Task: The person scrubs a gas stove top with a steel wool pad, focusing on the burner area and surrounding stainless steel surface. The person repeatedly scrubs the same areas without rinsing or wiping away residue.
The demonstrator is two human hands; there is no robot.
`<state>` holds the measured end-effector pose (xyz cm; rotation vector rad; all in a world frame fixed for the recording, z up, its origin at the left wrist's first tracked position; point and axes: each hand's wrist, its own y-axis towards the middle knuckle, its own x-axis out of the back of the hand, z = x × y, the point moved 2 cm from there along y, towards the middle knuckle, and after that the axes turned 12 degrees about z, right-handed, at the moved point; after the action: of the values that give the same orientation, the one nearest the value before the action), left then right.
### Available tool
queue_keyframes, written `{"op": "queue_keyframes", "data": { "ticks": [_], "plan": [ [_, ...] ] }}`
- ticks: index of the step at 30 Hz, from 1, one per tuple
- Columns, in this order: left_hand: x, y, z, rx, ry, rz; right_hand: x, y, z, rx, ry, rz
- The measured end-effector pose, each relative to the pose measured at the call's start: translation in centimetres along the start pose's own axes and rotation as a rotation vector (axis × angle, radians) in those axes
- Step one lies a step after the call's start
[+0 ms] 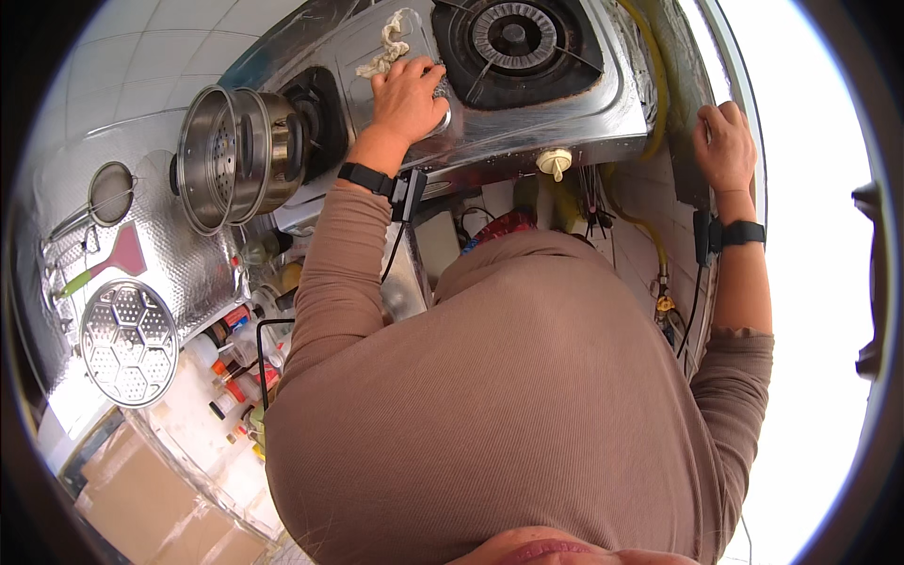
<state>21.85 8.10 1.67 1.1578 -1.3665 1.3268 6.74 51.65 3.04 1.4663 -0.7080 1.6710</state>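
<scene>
My left hand [409, 99] is palm down on the steel gas stove [544, 123], fingers bent, between its two burners. A grey, rough-textured bit shows between fingers and thumb; most of it is hidden, and I cannot tell whether it is held. Just beyond the fingertips lies a crumpled off-white cloth [388, 46]. To the right of that hand is the large black burner [514, 34]. My right hand [727, 148] is closed in a loose fist by the window frame [747, 85], with nothing visible in it.
A steel steamer pot [282, 145] stands by the left burner [318, 120]. Further left are a strainer [111, 194], a pink spatula [128, 251] and a perforated steamer plate [129, 342]. Several bottles [244, 385] are below. A yellow gas hose [657, 63] runs beside the stove.
</scene>
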Motion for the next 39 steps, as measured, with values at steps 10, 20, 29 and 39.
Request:
{"op": "queue_keyframes", "data": {
  "ticks": [10, 20, 29, 39],
  "plan": [
    [-0.9, -1.5, 0.1, -0.018, 0.053, 0.066, 0.0, 0.1, -0.1, -0.001, -0.012, 0.005],
    [1.0, 9.5, 4.8, 0.186, 0.238, 0.079, -0.1, 0.1, -0.1, 0.022, -0.017, -0.012],
    [-0.2, 1.3, 1.4, 0.014, 0.067, 0.196, 0.0, 0.2, -0.1, -0.004, -0.003, 0.0],
    [0.8, 10.5, 6.8, 0.131, 0.198, 0.181, 0.0, 0.2, 0.2, -0.005, -0.019, -0.002]
  ]
}}
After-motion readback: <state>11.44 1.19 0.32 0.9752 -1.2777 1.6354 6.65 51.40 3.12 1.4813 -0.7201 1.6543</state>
